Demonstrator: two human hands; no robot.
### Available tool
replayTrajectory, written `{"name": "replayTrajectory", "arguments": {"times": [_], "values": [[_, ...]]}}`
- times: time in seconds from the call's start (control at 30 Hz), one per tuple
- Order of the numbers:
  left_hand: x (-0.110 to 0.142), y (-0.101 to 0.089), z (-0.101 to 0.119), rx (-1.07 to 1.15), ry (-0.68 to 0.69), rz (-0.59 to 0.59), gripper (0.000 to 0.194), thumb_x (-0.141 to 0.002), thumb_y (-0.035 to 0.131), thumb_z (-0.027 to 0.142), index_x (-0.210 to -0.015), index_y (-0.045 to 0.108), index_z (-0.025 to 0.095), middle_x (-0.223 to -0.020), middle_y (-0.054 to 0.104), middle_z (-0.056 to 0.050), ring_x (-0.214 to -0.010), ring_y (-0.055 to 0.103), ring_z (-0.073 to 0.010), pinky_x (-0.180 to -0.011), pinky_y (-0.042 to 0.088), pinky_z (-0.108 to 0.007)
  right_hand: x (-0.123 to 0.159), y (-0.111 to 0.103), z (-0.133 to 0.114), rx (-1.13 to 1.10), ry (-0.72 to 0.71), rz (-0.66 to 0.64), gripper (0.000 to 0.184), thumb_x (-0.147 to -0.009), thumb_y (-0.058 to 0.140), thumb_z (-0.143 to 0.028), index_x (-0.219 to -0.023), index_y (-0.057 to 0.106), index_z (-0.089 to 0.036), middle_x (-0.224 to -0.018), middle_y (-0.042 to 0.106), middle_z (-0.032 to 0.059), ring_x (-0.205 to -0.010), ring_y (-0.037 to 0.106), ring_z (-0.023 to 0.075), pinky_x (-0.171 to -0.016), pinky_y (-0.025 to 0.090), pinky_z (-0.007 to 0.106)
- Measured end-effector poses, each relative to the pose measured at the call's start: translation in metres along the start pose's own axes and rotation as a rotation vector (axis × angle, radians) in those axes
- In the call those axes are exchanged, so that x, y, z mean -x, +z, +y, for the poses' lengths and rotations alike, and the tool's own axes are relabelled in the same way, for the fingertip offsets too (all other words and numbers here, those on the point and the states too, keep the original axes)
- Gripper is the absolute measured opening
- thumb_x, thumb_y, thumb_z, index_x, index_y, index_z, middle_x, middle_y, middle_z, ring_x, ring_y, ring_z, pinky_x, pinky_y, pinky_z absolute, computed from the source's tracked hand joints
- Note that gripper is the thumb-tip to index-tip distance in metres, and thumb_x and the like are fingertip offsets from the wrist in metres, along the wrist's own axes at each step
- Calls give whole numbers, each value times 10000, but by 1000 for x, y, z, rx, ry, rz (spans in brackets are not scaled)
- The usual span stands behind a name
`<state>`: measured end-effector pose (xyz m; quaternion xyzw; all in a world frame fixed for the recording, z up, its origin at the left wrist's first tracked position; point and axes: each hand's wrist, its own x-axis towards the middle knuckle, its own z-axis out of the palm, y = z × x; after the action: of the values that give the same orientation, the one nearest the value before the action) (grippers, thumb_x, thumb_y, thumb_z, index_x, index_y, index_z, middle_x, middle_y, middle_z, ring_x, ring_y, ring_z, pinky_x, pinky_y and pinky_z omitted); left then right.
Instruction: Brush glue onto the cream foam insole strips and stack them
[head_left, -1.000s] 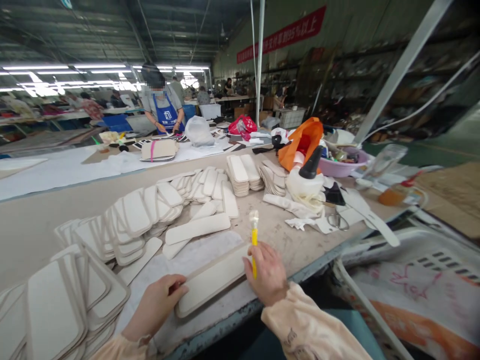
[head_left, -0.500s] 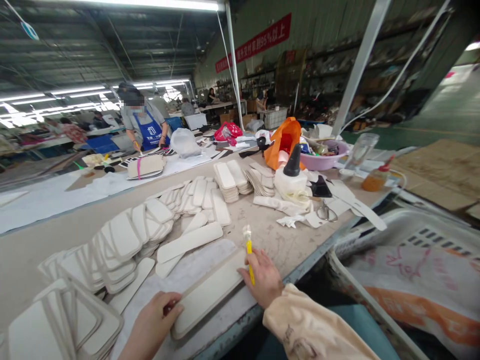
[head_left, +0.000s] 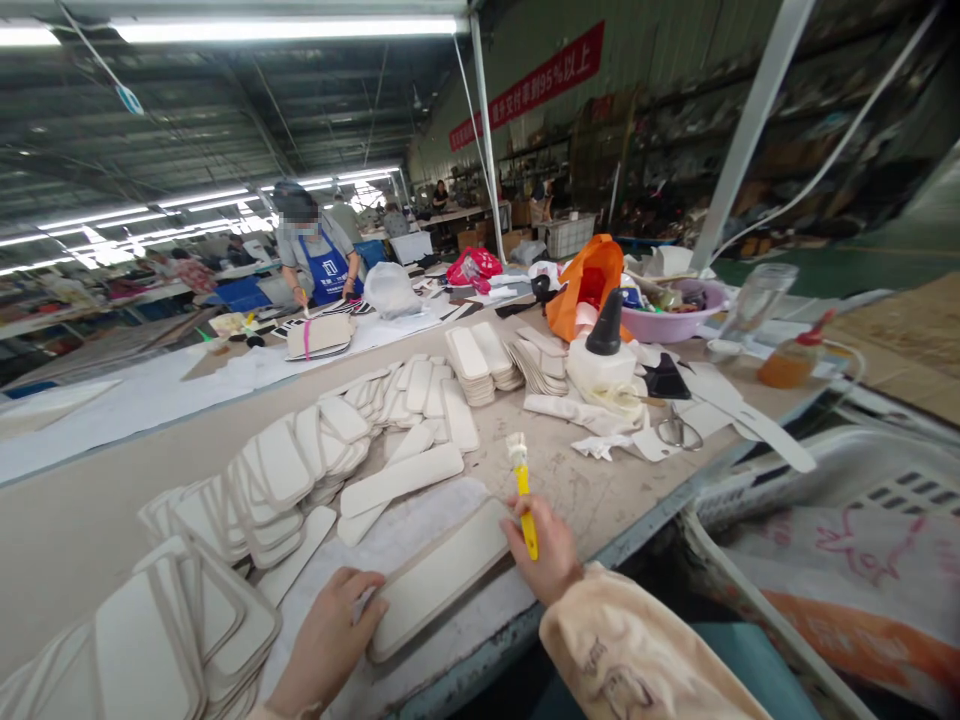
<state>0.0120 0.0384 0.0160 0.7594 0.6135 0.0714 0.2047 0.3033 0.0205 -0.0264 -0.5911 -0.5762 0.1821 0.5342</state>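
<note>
Has pale panels (head_left: 146, 640) heaped on the table (head_left: 75, 520) at left; puts curled fingers of the left hand (head_left: 330, 630) at the left end of a long strip (head_left: 446, 580); cannot tell if pinching; grips a yellow brush (head_left: 523, 485) in the right hand (head_left: 551, 550) at the strip's right end.

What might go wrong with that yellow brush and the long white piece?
The right hand holds a yellow brush with whitish bristles; tipped down, it might smudge something. The long white piece lies near the table edge, so it could slip off. The overlapping pieces beside the left hand might slide if bumped.
</note>
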Motion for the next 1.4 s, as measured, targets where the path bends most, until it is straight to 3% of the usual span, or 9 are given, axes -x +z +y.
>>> {"name": "replayTrajectory", "arguments": {"times": [0.2, 0.33, 0.43, 0.5, 0.73, 0.9, 1.03, 1.2, 1.4], "values": [[2, -22, 20, 259, 75, 31, 453, -793, 542, 393, -1198, 560, 191, -1263, 568, -100, -1174, 496, -250, -1017, 364, -400, -22, -5, -38, -694, 156, 71, 371, -745, 683, -247, -852, 328, -253, -1005, 605, -2, -536, 490, 61, -507, 400, 198], [1, -32, 54, 459, 154, -178, 357, -790, 563, 429, -1028, 646, 176, -960, 676, -49, -914, 589, -215, -804, 459, -296, -37, -13, -61, -914, 187, 41, 414, -713, 722, -214, -851, 333, -253, -977, 616, -25, -514, 467, 39, -495, 368, 172], [5, -18, 69, 596, 72, -282, 320, -772, 576, 450, -753, 654, 140, -649, 597, 13, -637, 521, -140, -574, 392, -229, -43, -16, -65, -921, 205, 44, 416, -697, 740, -224, -843, 352, -247, -930, 641, -31, -530, 475, 47, -511, 372, 173], [13, -4, 72, 729, -6, -281, 346, -756, 598, 467, -697, 638, 128, -596, 561, 26, -585, 475, -115, -535, 341, -216, -44, -16, -63, -920, 225, 31, 407, -696, 742, -274, -840, 362, -245, -907, 647, -21, -613, 540, 87, -564, 415, 205], [55, 33, 98, 1319, -301, -259, 390, -661, 715, 486, -813, 703, 128, -705, 687, -52, -664, 594, -172, -626, 438, -259, -38, -8, -47, -769, 222, 5, 377, -680, 751, -321, -794, 402, -235, -697, 533, -68, -553, 452, 90, -506, 352, 201], [85, 53, 116, 1686, -424, -404, 429, -802, 577, 493, -1031, 670, 141, -889, 713, -103, -823, 659, -227, -749, 510, -331, -39, -12, -38, -651, 207, 21, 370, -648, 752, -343, -771, 421, -232, -626, 463, -87, -544, 410, 91, -525, 337, 208], [102, 64, 115, 1664, -459, -561, 431, -789, 625, 418, -1112, 616, 133, -911, 705, -126, -816, 682, -254, -654, 550, -325, -38, -17, -30, -558, 209, 15, 337, -657, 733, -332, -767, 433, -225, -602, 429, -88, -530, 384, 86, -514, 316, 212], [110, 69, 121, 1560, -405, -531, 417, -731, 706, 305, -1080, 617, 94, -920, 700, -145, -806, 686, -242, -609, 555, -263, -35, -21, -27, -509, 201, 5, 323, -668, 724, -338, -765, 438, -223, -598, 421, -86, -533, 381, 88, -514, 314, 215], [113, 75, 124, 1548, -396, -522, 497, -659, 764, 377, -1043, 642, 85, -871, 709, -145, -748, 681, -215, -602, 545, -252, -32, -25, -34, -579, 186, -18, 326, -683, 718, -357, -763, 432, -221, -601, 407, -78, -530, 361, 89, -496, 305, 216]]}}
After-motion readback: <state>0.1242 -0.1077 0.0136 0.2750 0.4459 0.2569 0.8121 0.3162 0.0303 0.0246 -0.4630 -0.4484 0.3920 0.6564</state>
